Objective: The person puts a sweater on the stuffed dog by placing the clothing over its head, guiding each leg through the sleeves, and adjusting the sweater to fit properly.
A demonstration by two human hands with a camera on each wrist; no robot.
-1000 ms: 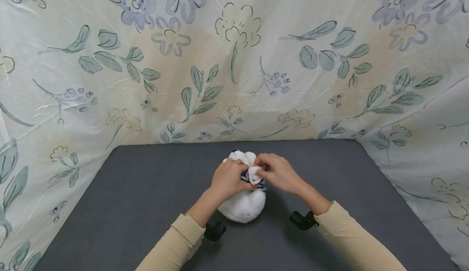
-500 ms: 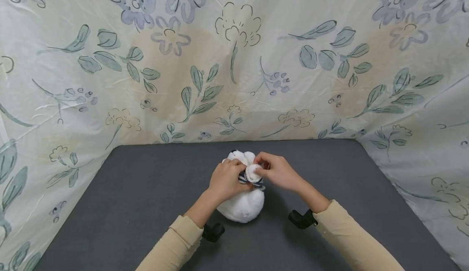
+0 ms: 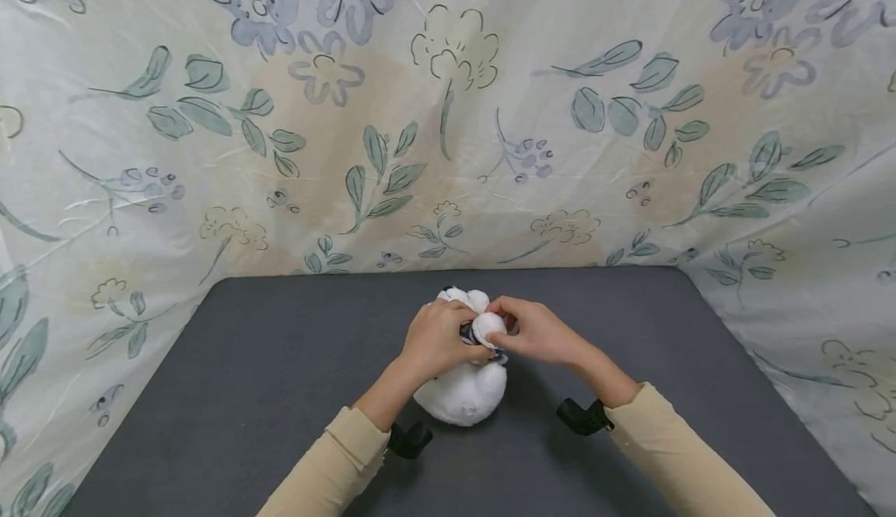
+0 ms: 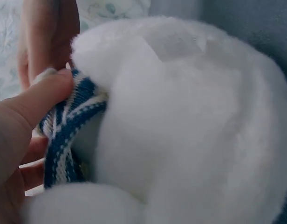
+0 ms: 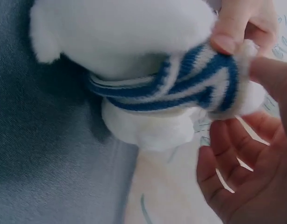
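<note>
A white plush toy (image 3: 463, 399) lies on the table between both hands. Around it sits a blue-and-white striped knitted garment (image 5: 181, 88), whose cuff circles one of the toy's limbs. The left hand (image 3: 435, 340) pinches the knit at this cuff, its thumb pressing on the stripes in the left wrist view. From the cuff bulges the rounded white paw (image 3: 489, 328) of the toy. Thumb and fingers of the right hand (image 3: 537, 333) pinch this paw and the cuff's pale edge. The toy's face is hidden from view.
The dark grey table (image 3: 280, 361) extends on all sides of the toy. A flower-printed cloth (image 3: 448, 190) hangs behind it and along both sides. A black wrist camera (image 3: 584, 417) sits under the right wrist, and another camera (image 3: 410, 440) under the left.
The white paw has gone from crumpled to a fuller, rounder bulge at the cuff. Both hands stay nearly in place, with small shifts of the right fingers around the paw.
</note>
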